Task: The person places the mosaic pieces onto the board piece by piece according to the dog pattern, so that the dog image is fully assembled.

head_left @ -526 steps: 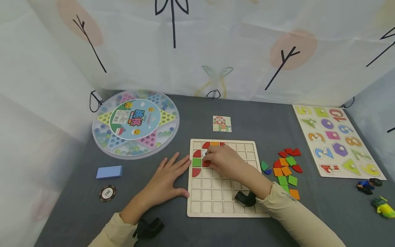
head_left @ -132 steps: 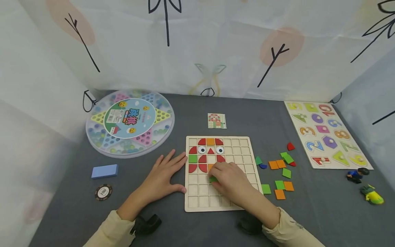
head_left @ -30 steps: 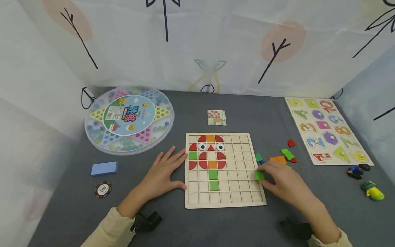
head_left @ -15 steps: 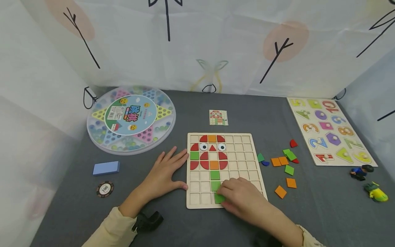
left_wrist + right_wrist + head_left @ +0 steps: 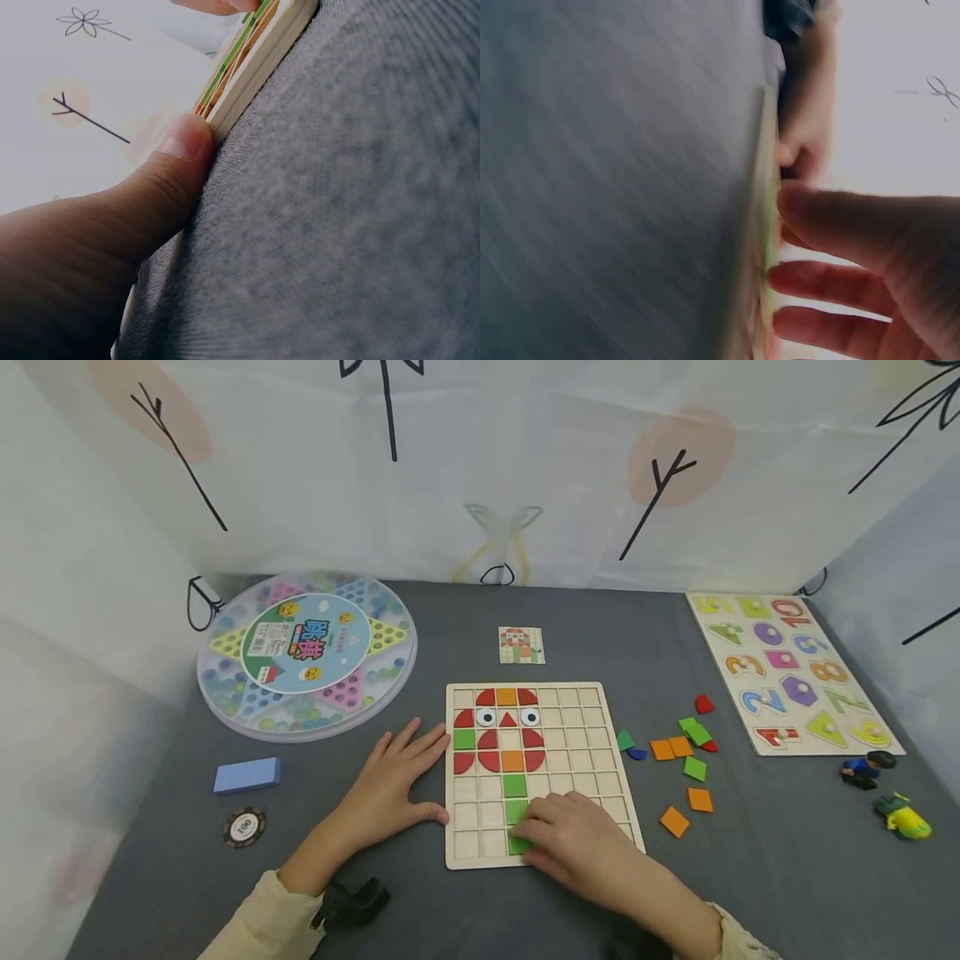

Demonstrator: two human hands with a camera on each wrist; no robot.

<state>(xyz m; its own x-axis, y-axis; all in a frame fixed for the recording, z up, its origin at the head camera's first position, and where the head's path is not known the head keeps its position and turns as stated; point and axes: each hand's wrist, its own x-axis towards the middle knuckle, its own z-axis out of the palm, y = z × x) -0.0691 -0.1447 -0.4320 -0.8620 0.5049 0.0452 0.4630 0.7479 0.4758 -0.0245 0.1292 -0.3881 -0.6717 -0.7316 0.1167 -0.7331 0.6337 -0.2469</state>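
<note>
A wooden grid board (image 5: 577, 814) lies in the middle of the grey table, bearing red, orange and green pieces and two round eye pieces in its upper left cells. My left hand (image 5: 386, 789) is spread flat at the board's left edge, and its thumb touches the board's side in the left wrist view. With thumb and fingers my right hand (image 5: 581, 847) pinches a green square tile (image 5: 518, 842) at the bottom row, partly covering it. Above it in the same column sit two green squares (image 5: 514, 786). A small pattern card (image 5: 521, 645) lies behind the board.
Loose orange, green, red and blue pieces (image 5: 695, 768) lie right of the board. A number puzzle (image 5: 795, 677) and two toy figures (image 5: 903, 818) are farther right. At left are a round marble game (image 5: 307, 656), a blue block (image 5: 247, 775) and a chip (image 5: 244, 827).
My right hand has carried a green square from the board's right edge to the bottom row, shifting it slightly left into the column. My left hand stays at the board's edge.
</note>
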